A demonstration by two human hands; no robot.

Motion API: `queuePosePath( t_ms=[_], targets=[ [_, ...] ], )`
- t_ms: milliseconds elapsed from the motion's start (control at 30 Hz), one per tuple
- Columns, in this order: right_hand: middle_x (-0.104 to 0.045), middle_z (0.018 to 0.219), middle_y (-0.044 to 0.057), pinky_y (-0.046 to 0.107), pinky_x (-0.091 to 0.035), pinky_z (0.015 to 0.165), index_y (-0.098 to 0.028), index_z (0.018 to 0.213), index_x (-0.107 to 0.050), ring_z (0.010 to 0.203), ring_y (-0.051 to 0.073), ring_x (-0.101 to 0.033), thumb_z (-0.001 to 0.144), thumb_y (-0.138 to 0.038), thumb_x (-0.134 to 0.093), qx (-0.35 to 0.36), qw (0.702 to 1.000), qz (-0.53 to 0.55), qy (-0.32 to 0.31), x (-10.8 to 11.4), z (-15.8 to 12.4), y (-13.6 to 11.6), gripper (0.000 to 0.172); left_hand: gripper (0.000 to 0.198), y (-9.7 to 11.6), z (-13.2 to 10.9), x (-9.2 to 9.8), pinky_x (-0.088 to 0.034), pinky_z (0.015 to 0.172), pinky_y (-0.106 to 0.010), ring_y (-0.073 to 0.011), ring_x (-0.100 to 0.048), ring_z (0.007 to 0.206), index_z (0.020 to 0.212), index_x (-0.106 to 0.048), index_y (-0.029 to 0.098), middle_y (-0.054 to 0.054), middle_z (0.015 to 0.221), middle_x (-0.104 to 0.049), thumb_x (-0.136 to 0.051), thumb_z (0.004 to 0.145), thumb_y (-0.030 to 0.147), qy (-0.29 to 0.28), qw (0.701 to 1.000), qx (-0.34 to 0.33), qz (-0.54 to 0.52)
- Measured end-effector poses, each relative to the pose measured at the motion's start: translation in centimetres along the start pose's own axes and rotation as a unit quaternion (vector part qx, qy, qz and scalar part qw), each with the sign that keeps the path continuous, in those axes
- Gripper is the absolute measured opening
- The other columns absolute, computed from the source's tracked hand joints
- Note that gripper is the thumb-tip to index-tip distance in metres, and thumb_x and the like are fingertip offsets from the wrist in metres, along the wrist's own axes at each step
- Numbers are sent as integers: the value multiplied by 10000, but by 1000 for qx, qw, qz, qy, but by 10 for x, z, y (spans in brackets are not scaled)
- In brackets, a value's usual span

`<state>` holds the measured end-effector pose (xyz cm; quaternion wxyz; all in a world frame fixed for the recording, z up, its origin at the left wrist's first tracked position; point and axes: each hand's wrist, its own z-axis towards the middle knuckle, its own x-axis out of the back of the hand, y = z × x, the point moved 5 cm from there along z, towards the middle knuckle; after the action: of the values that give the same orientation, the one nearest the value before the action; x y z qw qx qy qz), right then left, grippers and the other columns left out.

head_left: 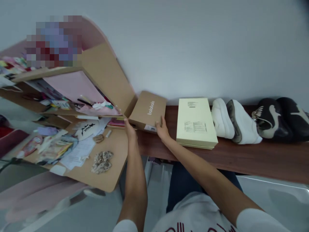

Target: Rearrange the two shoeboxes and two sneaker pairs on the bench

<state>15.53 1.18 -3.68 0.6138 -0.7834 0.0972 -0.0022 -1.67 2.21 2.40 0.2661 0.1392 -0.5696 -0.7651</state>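
While both arms reach forward, the left hand (129, 129) and the right hand (162, 129) grip the near edge of a brown cardboard shoebox with white lettering on its lid (149, 109). Left hand: at the box's near left corner, fingers closed on the edge. Right hand: at the near right corner, thumb on the lid, fingers wrapped over the front face beside a white label. Box is tilted, sitting at the left end of a dark reddish wooden shelf (241, 158), touching the light-brown desk unit with pink panels (106, 74) to its left. Just right of the box, apart from it, lies a pale yellow flat box with printed labels (196, 122). Further right: a pair of white shoes (233, 120) leaning on edge, then a pair of black shoes with pale stripes (280, 119). Desk surface (113, 167) holds loose papers (79, 148) and a beige crumpled scrunchie-like item (102, 161).
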Motion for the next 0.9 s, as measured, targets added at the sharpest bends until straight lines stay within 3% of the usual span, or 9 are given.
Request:
queuePosePath(
  t_ms=[133, 233, 333, 400, 467, 533, 633, 767, 900],
  targets=[
    [-531, 1518, 54, 545, -494, 1026, -333, 1484, -443, 1284, 256, -579, 970, -501, -407, -134, 985, 103, -44, 11, -23, 36, 542, 693, 72, -26, -13, -303, 1210, -468, -297, -444, 1414, 1397, -552, 167, -161, 1479, -507, -560, 891, 640, -62, 963, -235, 113],
    [-577, 1463, 115, 510, -536, 970, -293, 1387, -564, 1244, 273, -622, 984, -572, -319, -166, 975, 151, -2, 44, -67, 57, 548, 712, 83, -54, -19, -303, 1209, -481, -301, -424, 1440, 1473, -468, 179, -175, 1529, -465, -563, 906, 598, -150, 932, -304, 130],
    [-641, 1376, 150, 513, -567, 915, -277, 1272, -659, 1176, 306, -668, 933, -697, -405, -102, 987, 119, -32, 84, -127, 66, 597, 636, 44, -73, 7, -301, 1211, -491, -291, -459, 1417, 1463, -470, 171, -187, 1475, -527, -466, 963, 564, -123, 947, -256, 149],
    [-723, 1223, 131, 548, -579, 879, -278, 1158, -722, 1025, 311, -723, 905, -673, -527, -53, 991, 30, -123, 100, -164, 64, 508, 643, 1, -82, 35, -261, 1228, -515, -312, -426, 1440, 1422, -503, 184, -194, 1476, -523, -536, 922, 587, -15, 970, -154, 189],
    [-729, 1219, 101, 559, -529, 999, -304, 1142, -730, 1099, 297, -702, 944, -574, -544, 60, 987, -67, -130, 113, -183, 42, 383, 685, -39, -95, 49, -288, 1221, -495, -314, -432, 1439, 1418, -487, 191, -204, 1489, -504, -569, 889, 618, 34, 984, -33, 169],
    [-623, 1415, 89, 554, -414, 1149, -325, 1258, -676, 1336, 291, -568, 967, -489, -542, 189, 967, -147, -88, 116, -179, 8, 360, 743, -63, -107, 41, -328, 1206, -448, -302, -450, 1432, 1445, -437, 164, -227, 1507, -477, -579, 878, 623, 17, 991, 47, 123],
    [-301, 1661, 124, 579, -266, 1234, -253, 1501, -461, 1544, 306, -271, 975, -456, -514, 294, 928, -231, 8, 98, -139, -31, 566, 769, -69, -107, 15, -322, 1207, -395, -280, -444, 1438, 1451, -406, 122, -242, 1528, -450, -603, 875, 592, 11, 993, 69, 91],
    [-220, 1686, 158, 684, -140, 1223, -182, 1542, -400, 1569, 393, -131, 979, -382, -489, 299, 878, -371, 32, 73, -91, -38, 604, 612, -71, -76, -5, -377, 1157, -395, -260, -531, 1347, 1387, -461, 119, -225, 1430, -547, -500, 946, 541, 27, 996, 72, 49],
    [-287, 1666, 155, 768, -76, 1171, -243, 1512, -456, 1542, 477, -146, 898, -383, -647, 267, 785, -559, 8, 97, -90, -29, 658, 555, -82, -48, -7, -414, 1118, -379, -244, -597, 1248, 1320, -519, 146, -180, 1339, -615, -561, 911, 519, 5, 997, 76, 15]
  ],
)
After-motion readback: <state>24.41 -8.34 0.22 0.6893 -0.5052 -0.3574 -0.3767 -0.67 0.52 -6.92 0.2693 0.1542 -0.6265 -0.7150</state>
